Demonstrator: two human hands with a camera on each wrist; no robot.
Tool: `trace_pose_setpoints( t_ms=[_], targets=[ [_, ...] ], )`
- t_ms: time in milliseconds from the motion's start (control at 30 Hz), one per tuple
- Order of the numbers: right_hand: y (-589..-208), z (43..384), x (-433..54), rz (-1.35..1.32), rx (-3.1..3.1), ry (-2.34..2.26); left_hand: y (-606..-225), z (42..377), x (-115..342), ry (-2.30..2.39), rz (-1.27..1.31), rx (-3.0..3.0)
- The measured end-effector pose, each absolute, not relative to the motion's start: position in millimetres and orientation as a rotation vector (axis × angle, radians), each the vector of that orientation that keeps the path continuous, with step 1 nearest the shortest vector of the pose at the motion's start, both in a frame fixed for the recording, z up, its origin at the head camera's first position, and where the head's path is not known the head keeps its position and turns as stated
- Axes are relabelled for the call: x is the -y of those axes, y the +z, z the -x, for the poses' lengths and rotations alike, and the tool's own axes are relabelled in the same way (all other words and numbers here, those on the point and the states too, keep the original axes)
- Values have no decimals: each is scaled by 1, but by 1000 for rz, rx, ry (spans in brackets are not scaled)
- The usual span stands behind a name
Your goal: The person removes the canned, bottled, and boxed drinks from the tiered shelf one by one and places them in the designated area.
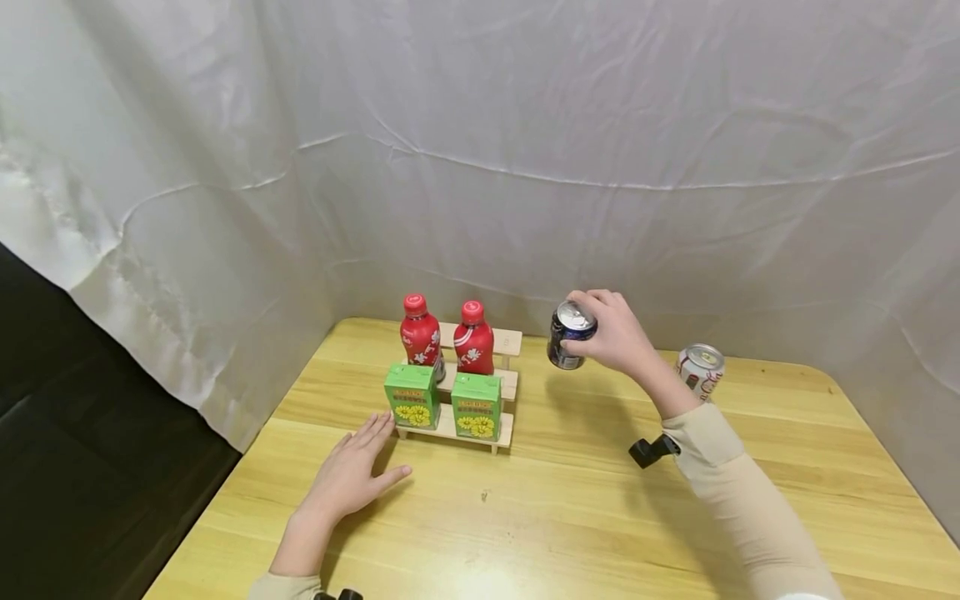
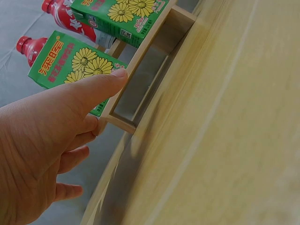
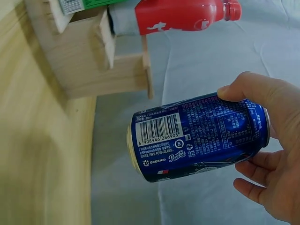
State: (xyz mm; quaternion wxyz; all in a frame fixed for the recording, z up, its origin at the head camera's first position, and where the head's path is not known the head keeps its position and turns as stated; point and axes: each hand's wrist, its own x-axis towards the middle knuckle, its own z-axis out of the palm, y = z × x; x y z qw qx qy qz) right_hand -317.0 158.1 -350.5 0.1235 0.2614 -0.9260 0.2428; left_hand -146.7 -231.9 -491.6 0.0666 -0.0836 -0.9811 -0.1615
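My right hand [image 1: 617, 335] grips a dark blue Pepsi can [image 1: 561, 343] near its top, holding it in the air to the right of a small tiered wooden rack [image 1: 510, 385]. In the right wrist view the can's barcode side shows. Two green drink cartons [image 1: 477, 408] with yellow flowers stand on the rack's front step. Behind them are two red-capped bottles [image 1: 474, 342], their lower parts partly hidden. My left hand [image 1: 347, 479] lies by the rack's front left corner with fingers extended; its fingertips are at the rack's edge, holding nothing.
A white Coca-Cola can [image 1: 703, 367] stands at the back right of the wooden table [image 1: 570, 517], partly behind my right forearm. Grey-white cloth [image 1: 600, 150] hangs behind the table, with black cloth [image 1: 90, 467] at the left.
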Motion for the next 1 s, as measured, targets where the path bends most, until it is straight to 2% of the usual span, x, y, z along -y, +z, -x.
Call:
trace_pose_setpoints(
  t_ms=[567,1000],
  targets=[
    [-396,307,-198,-631,2760,718,-492,146,232,-487,253,2958],
    [-425,315,-215,-547,2771,722,-491,147,232,-493,259,2956]
  ],
)
